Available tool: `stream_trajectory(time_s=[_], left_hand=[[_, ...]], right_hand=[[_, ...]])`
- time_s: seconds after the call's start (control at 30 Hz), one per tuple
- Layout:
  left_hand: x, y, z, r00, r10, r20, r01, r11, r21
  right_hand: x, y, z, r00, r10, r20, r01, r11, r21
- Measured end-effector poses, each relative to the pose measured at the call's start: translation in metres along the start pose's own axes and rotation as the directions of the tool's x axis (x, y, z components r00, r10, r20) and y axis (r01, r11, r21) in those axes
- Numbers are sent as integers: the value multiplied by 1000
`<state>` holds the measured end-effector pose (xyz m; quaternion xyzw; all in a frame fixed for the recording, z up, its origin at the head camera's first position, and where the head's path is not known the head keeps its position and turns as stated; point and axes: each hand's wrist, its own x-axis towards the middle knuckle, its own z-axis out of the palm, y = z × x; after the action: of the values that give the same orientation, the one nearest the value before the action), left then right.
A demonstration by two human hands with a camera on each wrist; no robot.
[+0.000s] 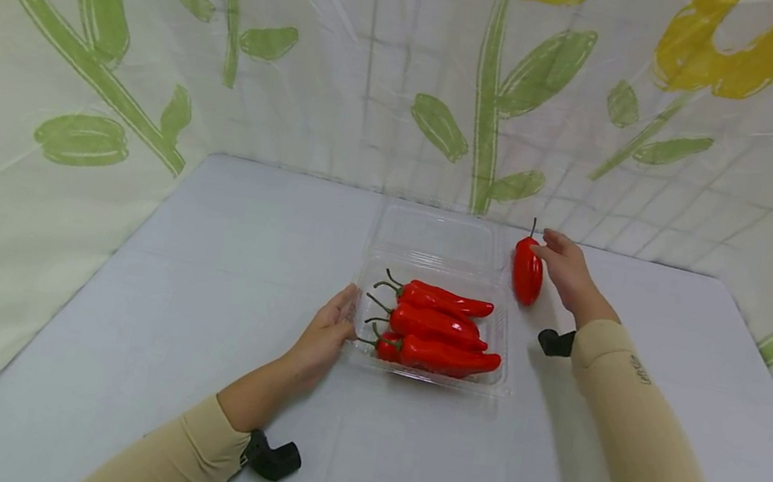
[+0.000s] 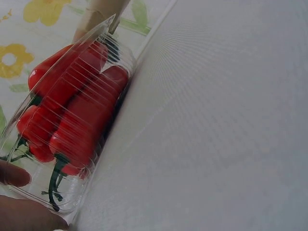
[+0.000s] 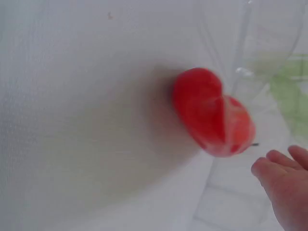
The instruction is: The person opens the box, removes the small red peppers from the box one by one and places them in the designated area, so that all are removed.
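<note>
Several red chili peppers (image 1: 445, 326) with green stems lie side by side in a clear plastic clamshell box (image 1: 502, 382), its lid (image 1: 440, 237) folded back. My left hand (image 1: 321, 340) holds the box's left edge; in the left wrist view a fingertip (image 2: 14, 174) and another digit (image 2: 31, 214) sit on either side of the rim. Another red pepper (image 1: 527, 272) lies right of the lid, stem pointing away. My right hand (image 1: 567, 270) is beside its stem end, fingers extended. The right wrist view shows the fingers (image 3: 284, 180) near that pepper (image 3: 209, 113), not wrapped round it.
The box stands on a pale, cloth-covered table (image 1: 240, 252). Behind it hangs a white sheet (image 1: 347, 58) printed with yellow flowers and green leaves. Each wrist carries a small black device (image 1: 273, 459) below a beige sleeve (image 1: 170, 460).
</note>
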<state>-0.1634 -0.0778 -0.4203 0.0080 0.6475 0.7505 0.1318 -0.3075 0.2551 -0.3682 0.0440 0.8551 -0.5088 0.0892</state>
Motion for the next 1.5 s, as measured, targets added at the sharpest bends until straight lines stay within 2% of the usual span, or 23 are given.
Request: stream_trajectory(time_s=[0.23,0.4,0.57,0.83,0.97,1.1,1.2,1.33,1.43,1.5], left_hand=[[0,-1,0,1000,1,-4,-1,1000,-13],[-1,-4,-1,1000,0,-5,0,1000,-8],[-2,-5,-1,1000,9,-1,-9,1000,-17],[-1,-4,-2,1000,14,3,-14,1000,-20],[-1,-4,-2,1000,11,5,-11,1000,-18],[-1,-4,-1,1000,18,5,-18,999,-30],[0,-5,-1,999,27,21,-26,999,-42],[2,-6,-2,999,43,24,-42,998,-37],[2,-6,-3,998,52,19,-52,998,-27],[3,-6,-3,998,52,22,-52,998,-24]], right_hand=[[-18,-19,4,992,-73,106,84,991,-104],[-29,-32,12,968,-133,212,169,972,-166],[-42,-45,25,932,-172,318,243,950,-198],[-60,-57,45,850,-190,492,333,917,-220],[-68,-64,51,823,-193,535,358,907,-223],[-72,-70,56,804,-192,562,374,899,-228],[-74,-71,59,788,-169,592,377,893,-247],[-75,-74,65,746,-172,643,434,858,-275],[-75,-76,73,727,-180,662,490,812,-317],[-73,-76,77,721,-169,672,512,782,-354]])
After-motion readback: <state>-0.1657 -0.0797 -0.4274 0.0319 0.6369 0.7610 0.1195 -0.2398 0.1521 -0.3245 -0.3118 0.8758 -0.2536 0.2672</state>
